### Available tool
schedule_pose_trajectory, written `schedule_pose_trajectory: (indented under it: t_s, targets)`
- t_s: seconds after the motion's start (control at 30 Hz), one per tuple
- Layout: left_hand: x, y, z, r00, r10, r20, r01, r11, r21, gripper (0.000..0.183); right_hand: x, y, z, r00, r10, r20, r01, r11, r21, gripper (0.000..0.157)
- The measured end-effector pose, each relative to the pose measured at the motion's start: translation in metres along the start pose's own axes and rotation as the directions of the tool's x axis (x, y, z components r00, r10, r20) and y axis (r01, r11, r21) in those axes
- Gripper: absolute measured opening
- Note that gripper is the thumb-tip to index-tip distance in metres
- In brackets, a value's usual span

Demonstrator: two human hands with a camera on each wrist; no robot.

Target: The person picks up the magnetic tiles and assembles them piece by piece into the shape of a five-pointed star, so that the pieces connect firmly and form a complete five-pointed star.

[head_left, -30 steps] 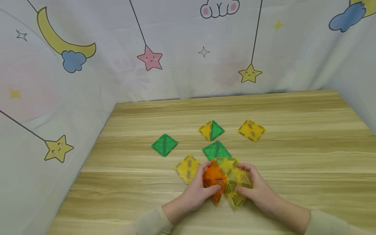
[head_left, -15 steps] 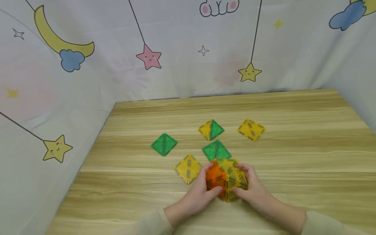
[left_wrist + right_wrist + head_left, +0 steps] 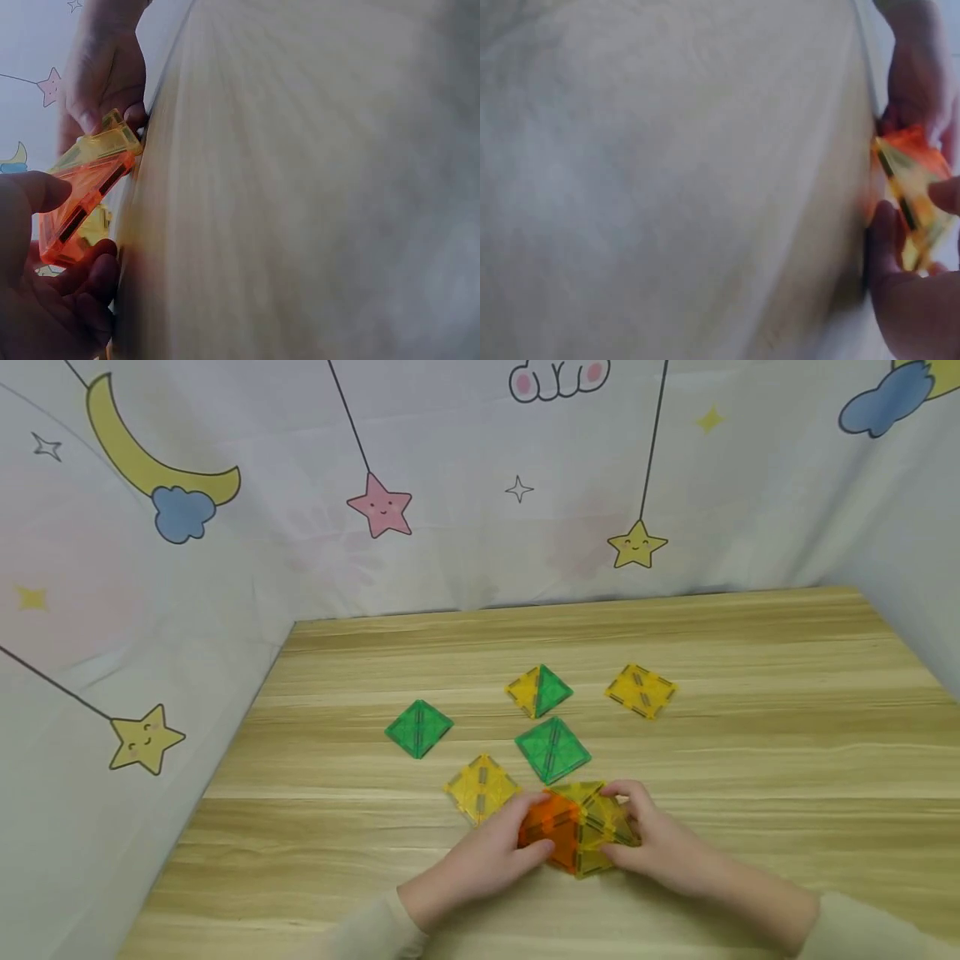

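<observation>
Orange triangular magnetic tiles (image 3: 562, 842) and yellow triangular magnetic tiles (image 3: 592, 795) join edge to edge into one raised, faceted shape at the near middle of the table. My left hand (image 3: 487, 853) holds the orange side, thumb on the near face and fingers at the far edge. From the other side my right hand (image 3: 667, 847) grips the yellow tiles the same way. In the left wrist view the orange tiles (image 3: 88, 193) tilt between thumb and curled fingers, close beside the tabletop. The right wrist view shows a blurred yellow tile (image 3: 915, 187) between my right thumb and fingers.
Flat tile pairs lie beyond the hands: green (image 3: 553, 750), yellow (image 3: 480, 787), another green (image 3: 419, 728), a yellow-green one (image 3: 551, 691) and a yellow one (image 3: 642, 692). A printed cloth (image 3: 465, 560) hangs behind the wooden table (image 3: 360, 843).
The near tips of the orange and yellow tiles have come together, closing the gap between them. Both hands have since moved slightly nearer with the shape, uncovering the closest green pair.
</observation>
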State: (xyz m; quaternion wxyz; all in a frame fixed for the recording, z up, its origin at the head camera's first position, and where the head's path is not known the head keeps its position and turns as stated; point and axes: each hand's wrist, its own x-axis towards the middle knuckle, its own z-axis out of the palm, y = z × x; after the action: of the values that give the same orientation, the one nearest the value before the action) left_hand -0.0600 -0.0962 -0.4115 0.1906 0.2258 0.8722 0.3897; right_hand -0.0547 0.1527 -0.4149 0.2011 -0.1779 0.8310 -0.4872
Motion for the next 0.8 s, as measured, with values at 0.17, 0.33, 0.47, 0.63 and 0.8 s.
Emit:
schedule_pose_trajectory:
  t_s: [0.17,0.33,0.47,0.63,0.8]
  targets:
    - [0.0008,-0.0017,-0.0041,0.999,0.045,0.001,-0.045,0.987,0.156,0.051,-0.0001,-0.0001,-0.0062,0.999,-0.023,0.023,0.025,0.996,-0.087,0.06]
    - [0.0005,-0.0017,-0.0035,0.994,0.105,-0.027,-0.093,0.951,0.294,0.048,-0.0024,0.0013,-0.0061,0.998,-0.051,-0.022,0.043,0.962,-0.269,0.061]
    - [0.0015,-0.0031,-0.0009,0.982,0.18,-0.052,-0.146,0.912,0.384,0.045,-0.0043,0.0038,-0.0047,0.996,-0.081,-0.048,0.057,0.923,-0.381,0.061]
    - [0.0019,-0.0049,-0.0006,0.973,0.226,-0.04,-0.191,0.895,0.404,0.046,-0.0055,0.0049,-0.0039,0.992,-0.118,-0.048,0.086,0.895,-0.437,0.061]
    - [0.001,-0.005,-0.0022,0.967,0.252,-0.029,-0.219,0.886,0.409,0.046,-0.0068,0.0032,-0.0037,0.991,-0.127,-0.027,0.101,0.882,-0.46,0.062]
